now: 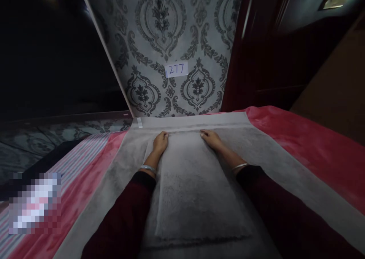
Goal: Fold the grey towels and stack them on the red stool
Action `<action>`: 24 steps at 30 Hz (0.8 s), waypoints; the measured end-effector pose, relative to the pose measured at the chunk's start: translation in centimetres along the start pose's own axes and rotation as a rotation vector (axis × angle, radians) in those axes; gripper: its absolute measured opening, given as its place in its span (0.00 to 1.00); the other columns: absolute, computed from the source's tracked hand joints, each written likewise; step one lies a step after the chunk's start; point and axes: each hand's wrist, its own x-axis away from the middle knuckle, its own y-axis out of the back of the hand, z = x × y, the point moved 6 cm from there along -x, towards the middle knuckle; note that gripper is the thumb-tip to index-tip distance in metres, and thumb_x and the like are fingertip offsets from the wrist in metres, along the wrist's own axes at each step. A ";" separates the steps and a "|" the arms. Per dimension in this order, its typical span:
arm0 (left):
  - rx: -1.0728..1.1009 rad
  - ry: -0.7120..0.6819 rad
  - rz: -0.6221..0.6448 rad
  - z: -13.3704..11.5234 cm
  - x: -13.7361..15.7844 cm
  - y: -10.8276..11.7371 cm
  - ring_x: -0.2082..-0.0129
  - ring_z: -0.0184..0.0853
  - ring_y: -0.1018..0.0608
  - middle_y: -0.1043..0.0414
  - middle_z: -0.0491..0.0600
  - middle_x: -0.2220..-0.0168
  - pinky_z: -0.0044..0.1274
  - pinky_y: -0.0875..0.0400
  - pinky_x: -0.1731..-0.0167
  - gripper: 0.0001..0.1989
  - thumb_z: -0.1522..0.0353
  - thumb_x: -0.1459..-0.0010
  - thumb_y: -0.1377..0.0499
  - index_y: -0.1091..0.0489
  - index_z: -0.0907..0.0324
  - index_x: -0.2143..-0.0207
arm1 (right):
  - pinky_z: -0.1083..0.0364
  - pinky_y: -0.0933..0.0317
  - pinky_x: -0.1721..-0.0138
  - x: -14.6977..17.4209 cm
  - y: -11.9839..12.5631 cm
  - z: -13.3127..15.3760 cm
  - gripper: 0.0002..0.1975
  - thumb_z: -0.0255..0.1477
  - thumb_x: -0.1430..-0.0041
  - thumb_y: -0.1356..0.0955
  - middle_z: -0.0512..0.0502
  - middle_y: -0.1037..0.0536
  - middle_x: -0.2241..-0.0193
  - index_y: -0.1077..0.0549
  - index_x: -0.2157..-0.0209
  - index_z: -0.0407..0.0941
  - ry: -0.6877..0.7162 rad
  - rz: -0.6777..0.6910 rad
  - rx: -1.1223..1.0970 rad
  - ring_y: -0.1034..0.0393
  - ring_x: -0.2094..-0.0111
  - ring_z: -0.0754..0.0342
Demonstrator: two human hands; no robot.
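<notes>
A grey plush towel (196, 183), folded into a long strip, lies on a larger grey plush cloth (245, 152) spread flat beneath it. At the strip's far left corner, my left hand (160, 142) has its fingers closed on the towel's edge. My right hand (211, 139) pinches the same far edge at its right corner. Between the two hands the edge runs nearly straight. A bracelet circles each wrist, below dark red sleeves with black cuffs.
Red bedding (296, 137) shows on both sides of the grey cloth, with striped fabric (76, 158) at left. Beyond stands a patterned wall (199, 34) bearing a paper label (176, 69) marked 277. A large dark screen (57, 61) is at left, a dark red door (265, 61) at right.
</notes>
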 end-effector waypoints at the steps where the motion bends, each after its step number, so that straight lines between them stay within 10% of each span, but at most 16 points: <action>1: 0.007 0.003 -0.002 0.2 -0.2 -0.1 0.47 0.38 0.22 0.21 0.52 0.48 0.26 0.30 0.50 0.15 0.70 0.31 0.51 0.27 0.57 0.48 | 0.55 0.33 0.53 -0.6 -0.5 -0.2 0.17 0.27 0.35 0.35 0.43 0.17 0.54 0.20 0.49 0.44 -0.020 0.008 0.010 0.23 0.54 0.49; 9: 0.041 0.015 0.012 1.0 -0.7 -0.8 0.50 0.38 0.21 0.20 0.49 0.51 0.26 0.30 0.52 0.13 0.70 0.34 0.46 0.25 0.55 0.52 | 0.59 0.38 0.62 -2.7 -2.1 -2.0 0.10 0.26 0.38 0.34 0.42 0.17 0.61 0.19 0.65 0.43 -0.118 -0.005 0.103 0.25 0.60 0.52; 20: 0.001 0.022 -0.006 0.0 0.0 -0.3 0.47 0.40 0.23 0.22 0.51 0.48 0.30 0.30 0.46 0.16 0.73 0.35 0.48 0.27 0.56 0.49 | 0.51 0.32 0.53 -1.7 -1.4 -1.4 0.15 0.27 0.36 0.37 0.39 0.17 0.57 0.19 0.57 0.43 -0.096 0.000 0.130 0.24 0.55 0.45; 24: -0.063 -0.272 -0.128 -2.7 1.2 1.2 0.36 0.43 0.32 0.32 0.57 0.37 0.32 0.39 0.35 0.21 0.69 0.35 0.45 0.31 0.60 0.40 | 0.46 0.39 0.39 -0.7 -0.5 2.1 0.23 0.31 0.32 0.39 0.35 0.24 0.42 0.26 0.41 0.41 0.128 -0.030 0.175 0.32 0.40 0.42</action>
